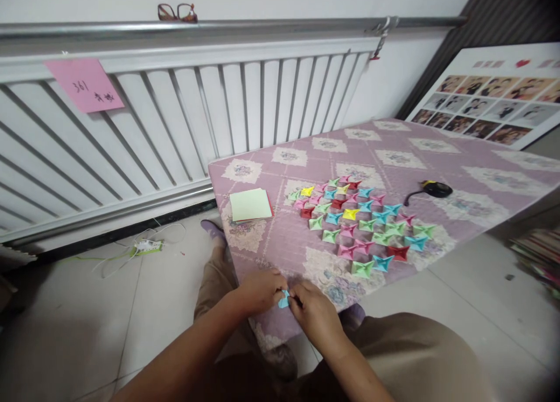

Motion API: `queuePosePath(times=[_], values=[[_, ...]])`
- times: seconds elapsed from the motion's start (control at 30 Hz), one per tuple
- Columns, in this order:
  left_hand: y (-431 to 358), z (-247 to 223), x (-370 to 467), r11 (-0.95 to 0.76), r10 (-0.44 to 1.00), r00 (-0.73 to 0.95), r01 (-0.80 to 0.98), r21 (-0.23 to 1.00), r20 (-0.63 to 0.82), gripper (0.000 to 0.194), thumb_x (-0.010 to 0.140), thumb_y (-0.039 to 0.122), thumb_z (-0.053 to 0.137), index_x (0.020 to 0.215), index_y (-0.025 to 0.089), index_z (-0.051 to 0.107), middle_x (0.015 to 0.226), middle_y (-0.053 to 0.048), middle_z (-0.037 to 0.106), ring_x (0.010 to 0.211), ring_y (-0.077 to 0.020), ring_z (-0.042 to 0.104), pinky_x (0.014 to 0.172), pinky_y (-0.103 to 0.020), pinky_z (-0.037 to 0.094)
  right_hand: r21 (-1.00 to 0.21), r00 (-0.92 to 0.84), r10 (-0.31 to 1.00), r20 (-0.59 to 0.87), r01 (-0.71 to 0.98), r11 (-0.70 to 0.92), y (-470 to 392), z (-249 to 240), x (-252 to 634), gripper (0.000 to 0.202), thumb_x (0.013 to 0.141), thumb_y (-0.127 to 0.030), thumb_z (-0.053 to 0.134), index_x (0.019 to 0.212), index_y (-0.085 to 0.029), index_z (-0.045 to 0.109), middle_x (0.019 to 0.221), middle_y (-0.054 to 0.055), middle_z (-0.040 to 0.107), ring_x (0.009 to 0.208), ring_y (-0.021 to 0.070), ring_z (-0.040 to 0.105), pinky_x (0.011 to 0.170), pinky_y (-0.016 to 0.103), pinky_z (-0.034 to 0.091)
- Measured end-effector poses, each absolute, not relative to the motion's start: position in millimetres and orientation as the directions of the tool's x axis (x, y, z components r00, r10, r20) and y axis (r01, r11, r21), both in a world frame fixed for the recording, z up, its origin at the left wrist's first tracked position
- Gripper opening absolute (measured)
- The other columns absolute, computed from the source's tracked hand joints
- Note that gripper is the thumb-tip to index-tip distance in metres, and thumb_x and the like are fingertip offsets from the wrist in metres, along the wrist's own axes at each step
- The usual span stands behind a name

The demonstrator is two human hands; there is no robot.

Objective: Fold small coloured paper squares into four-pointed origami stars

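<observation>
Between my two hands, low over the near corner of the table, is a small piece of folded light-blue paper. My left hand pinches its left side with bent fingers. From the right, my right hand grips the other edge between thumb and fingertips. Part of the paper is hidden behind the fingers. Beyond my right hand stand rows of folded paper pieces in green, blue, pink, red and yellow, the closest a green one. To the left lies a stack of square paper, pale green on top.
A purple flowered cloth covers the table. A black object with a cord or strap lies to the right. Behind runs a white radiator with a pink note; glasses rest above. A power strip with cables is on the floor.
</observation>
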State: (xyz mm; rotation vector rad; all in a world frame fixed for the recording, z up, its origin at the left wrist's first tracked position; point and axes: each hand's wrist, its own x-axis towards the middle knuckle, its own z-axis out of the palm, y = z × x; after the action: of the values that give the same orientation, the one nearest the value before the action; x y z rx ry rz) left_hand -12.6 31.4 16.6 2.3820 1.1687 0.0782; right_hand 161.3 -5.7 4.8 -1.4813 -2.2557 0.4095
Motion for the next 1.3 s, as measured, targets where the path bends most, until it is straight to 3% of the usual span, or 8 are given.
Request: queuePosePath(times=[0.73, 1.0, 1.3], values=[[33.6, 14.0, -10.9, -0.568, 0.746, 0.648, 0.738, 0.364, -0.150, 0.013, 0.084, 0.024, 0.050, 0.081, 0.021, 0.062, 0.084, -0.001, 0.061, 0.078, -0.0162, 0.056, 0.065, -0.025, 0.041, -0.454, -0.362, 0.917, 0.166, 0.798, 0.397, -6.2, 0.0, 163.0, 0.011, 0.078, -0.011, 0.056, 0.074, -0.021, 0.057, 0.075, 0.001, 0.056, 0.073, 0.0175, 0.055, 0.064, 0.027, 0.038], [22.9, 12.6, -9.7, -0.569, 0.769, 0.626, 0.764, 0.305, -0.133, 0.018, 0.089, 0.027, 0.046, 0.082, 0.018, 0.059, 0.087, -0.004, 0.060, 0.075, -0.0180, 0.055, 0.060, -0.027, 0.041, -0.403, -0.383, 0.894, 0.231, 0.799, 0.446, -8.9, -6.8, 164.5, 0.012, 0.082, -0.014, 0.054, 0.072, -0.021, 0.057, 0.073, 0.002, 0.055, 0.072, 0.0182, 0.053, 0.065, 0.029, 0.040], [15.2, 3.6, -17.0, -0.587, 0.772, 0.631, 0.753, 0.296, -0.077, 0.023, 0.095, 0.029, 0.041, 0.087, 0.019, 0.060, 0.090, -0.003, 0.058, 0.080, -0.0159, 0.052, 0.069, -0.026, 0.041, -0.316, -0.450, 0.836, 0.314, 0.781, 0.539, -11.0, -12.8, 164.8, 0.017, 0.089, -0.018, 0.047, 0.076, -0.020, 0.059, 0.075, 0.003, 0.056, 0.074, 0.0187, 0.052, 0.069, 0.031, 0.042]])
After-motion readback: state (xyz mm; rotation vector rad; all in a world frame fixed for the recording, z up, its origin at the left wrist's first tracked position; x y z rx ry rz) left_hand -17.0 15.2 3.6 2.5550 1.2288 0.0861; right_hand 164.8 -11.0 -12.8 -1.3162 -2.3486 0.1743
